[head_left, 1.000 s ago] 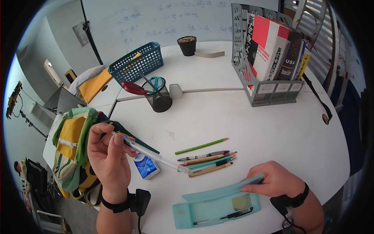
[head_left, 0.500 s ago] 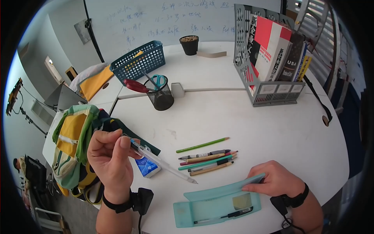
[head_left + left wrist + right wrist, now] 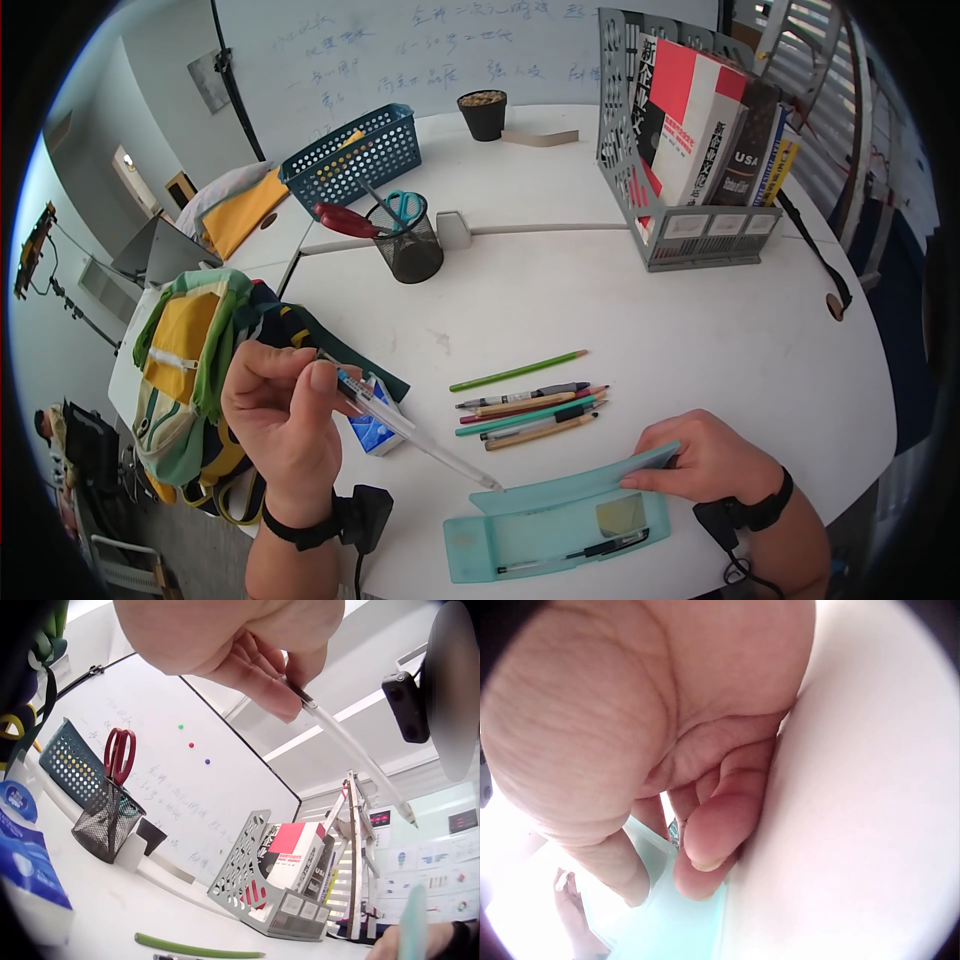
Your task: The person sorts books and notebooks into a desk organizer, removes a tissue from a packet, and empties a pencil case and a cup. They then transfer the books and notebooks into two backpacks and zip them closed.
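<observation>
My left hand (image 3: 290,415) pinches a clear-barrelled pen (image 3: 420,432) near one end, between thumb and fingers. The pen slants down to the right, its tip overlapping the edge of the pencil case lid in the head view. In the left wrist view the same pen (image 3: 360,754) points away from the fingertips. My right hand (image 3: 705,460) grips the raised lid (image 3: 575,483) of a teal pencil case (image 3: 465,550) at its right end. Inside the case lie a black pen (image 3: 610,546) and a yellowish square (image 3: 621,517).
Several pencils and pens (image 3: 530,415) lie beyond the case, with a green pencil (image 3: 520,370) behind them. A blue-and-white packet (image 3: 375,430) and a backpack (image 3: 190,370) are at the left. Farther back stand a mesh pen holder (image 3: 412,250), a basket (image 3: 350,165) and a book rack (image 3: 700,250).
The pen in my left hand has swung from a flatter angle to a steeper downward slant, its tip now nearer the case lid. My right hand stays on the lid.
</observation>
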